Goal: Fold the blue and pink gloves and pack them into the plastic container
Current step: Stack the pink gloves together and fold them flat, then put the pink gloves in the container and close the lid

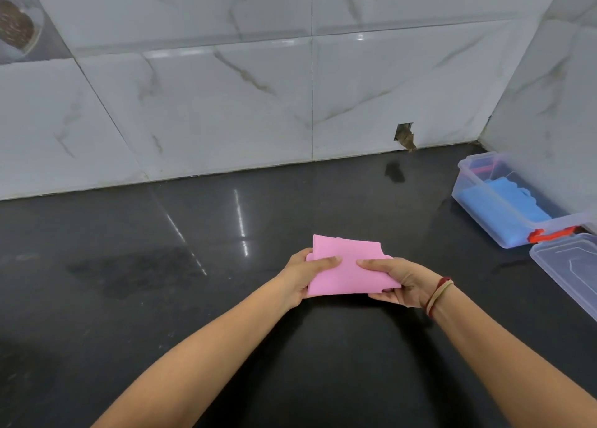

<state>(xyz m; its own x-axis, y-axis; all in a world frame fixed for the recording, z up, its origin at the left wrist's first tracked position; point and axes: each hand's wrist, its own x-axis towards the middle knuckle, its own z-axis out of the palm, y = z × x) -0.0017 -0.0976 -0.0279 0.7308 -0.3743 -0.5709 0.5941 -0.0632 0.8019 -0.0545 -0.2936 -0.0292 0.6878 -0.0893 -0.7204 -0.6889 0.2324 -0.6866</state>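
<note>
A folded pink glove (347, 267) is held flat just above the dark countertop, in the middle of the view. My left hand (305, 274) grips its left edge with the thumb on top. My right hand (395, 282) pinches its right edge, thumb on top and fingers underneath. At the far right stands the clear plastic container (478, 198), open, with a folded blue glove (507, 211) lying inside it. The container is well apart from both hands.
The container's clear lid (568, 272) lies on the counter in front of it, beside a red latch (549, 234). The glossy black countertop (193, 298) runs to a marble-tiled wall (226, 104) behind and on the right. A chipped hole (404, 136) marks the wall's base.
</note>
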